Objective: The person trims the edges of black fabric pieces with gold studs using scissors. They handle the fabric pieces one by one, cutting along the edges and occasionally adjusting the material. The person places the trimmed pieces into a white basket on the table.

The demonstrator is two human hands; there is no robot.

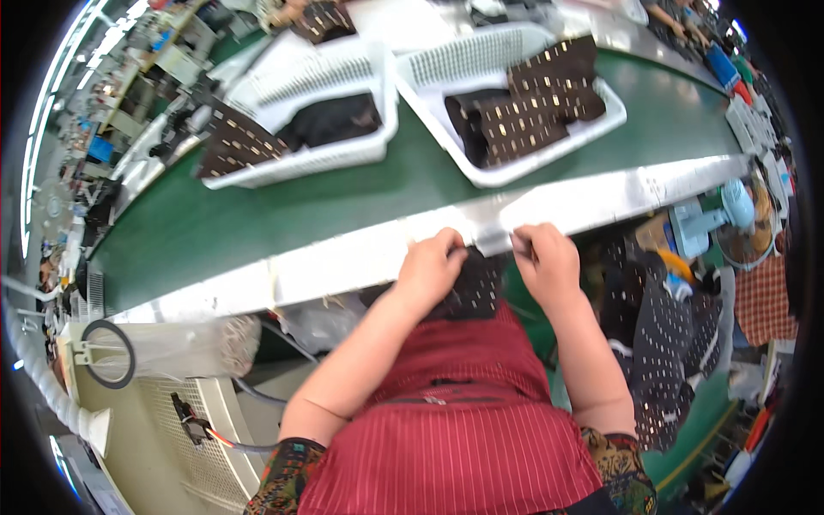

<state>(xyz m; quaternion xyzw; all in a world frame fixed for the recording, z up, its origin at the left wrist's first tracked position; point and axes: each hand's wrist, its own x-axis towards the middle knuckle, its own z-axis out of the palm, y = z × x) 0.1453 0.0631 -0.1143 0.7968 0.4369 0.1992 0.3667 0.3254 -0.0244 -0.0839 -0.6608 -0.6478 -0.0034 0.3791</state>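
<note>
My left hand [432, 273] is closed, fingertips pinched at the top edge of a black cloth piece with small white dashes [474, 287]. This cloth hangs in front of my red pinstriped apron [463, 438], just below the metal edge of the work surface. To its right my right hand [549, 264] is also closed, thumb against fingers. A small greyish, shiny piece [493, 241] lies between the two hands by the metal edge; its kind is unclear. What the right fingertips hold is too small to tell.
Ahead on the green belt [300, 227] stand a left white basket [343, 154] and a right white basket [549, 153], both holding dark dashed cloth. Dark dashed garments [661, 343] hang at my right, near a light-blue fan [734, 206]. A black ring [110, 354] is at left.
</note>
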